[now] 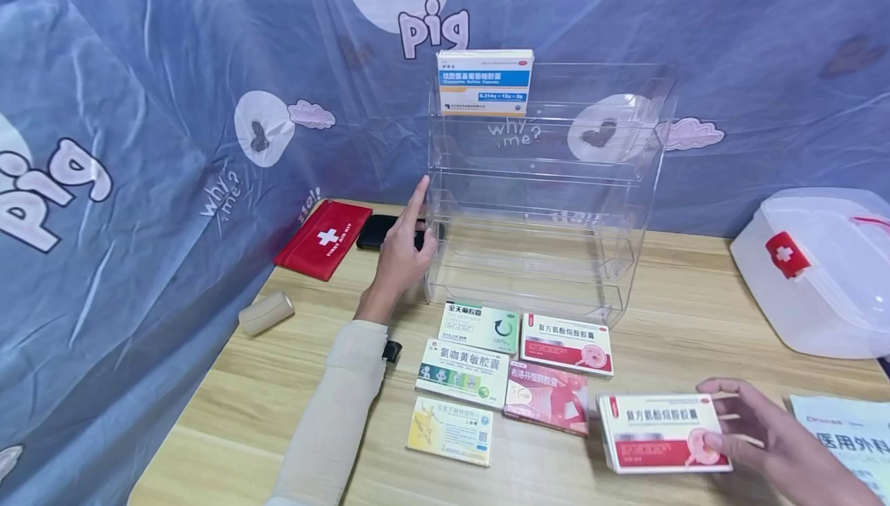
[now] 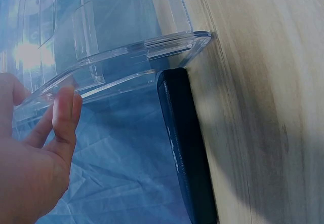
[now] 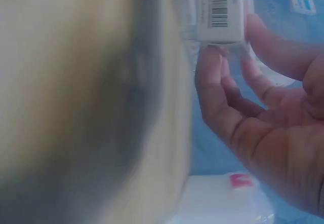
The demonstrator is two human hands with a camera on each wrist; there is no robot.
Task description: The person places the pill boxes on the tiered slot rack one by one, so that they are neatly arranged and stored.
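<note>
On the right of the head view, my right hand (image 1: 765,432) pinches a white-and-red medicine box (image 1: 650,436) between thumb and fingers. The barcoded end of this box (image 3: 220,11) shows in the right wrist view. My left hand (image 1: 406,247) rests against the left side of a clear acrylic display rack (image 1: 542,170), index finger extended along the panel. In the left wrist view its fingertips meet the rack's edge (image 2: 126,51). A white-and-blue medicine box (image 1: 484,85) stands on the rack's top tier. Several more boxes lie before the rack, including a green-and-white one (image 1: 480,327) and a pink one (image 1: 547,399).
A black case (image 1: 378,232) and a red first-aid pouch (image 1: 324,239) lie left of the rack, near a beige roll (image 1: 266,313). On the right stand a white first-aid box (image 1: 816,274) and, closer, a pale blue packet (image 1: 844,436). Blue patterned cloth (image 1: 174,66) hangs behind.
</note>
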